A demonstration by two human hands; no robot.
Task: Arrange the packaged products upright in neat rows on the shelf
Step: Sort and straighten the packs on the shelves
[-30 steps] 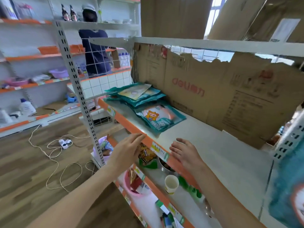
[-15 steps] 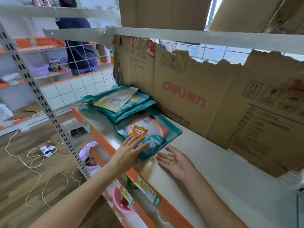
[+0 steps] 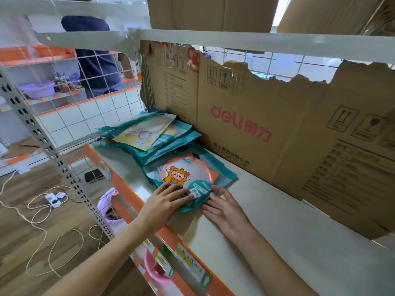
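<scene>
left hand (image 3: 165, 201): nearest item, fingers straight and spread, lying flat on the near-left corner of the front packet (image 3: 190, 179); nothing gripped.
right hand (image 3: 224, 208): just right of it, fingers extended, tips touching the packet's near-right edge, palm on the shelf (image 3: 277, 231); nothing gripped.
front packet: teal pouch with cartoon figure, lying flat near the shelf's orange front lip, its far edge overlapping the stack behind.
stack (image 3: 149, 135): further teal packets lying flat and fanned untidily, at the shelf's left end.
cardboard (image 3: 267, 124): torn sheet standing along the back of the shelf.
handling note, as judgement: slide thumbs under the near edge, lift by both sides, tip the pouch onto its bottom edge; lean it on the cardboard, since a soft pouch is likely to slump.
</scene>
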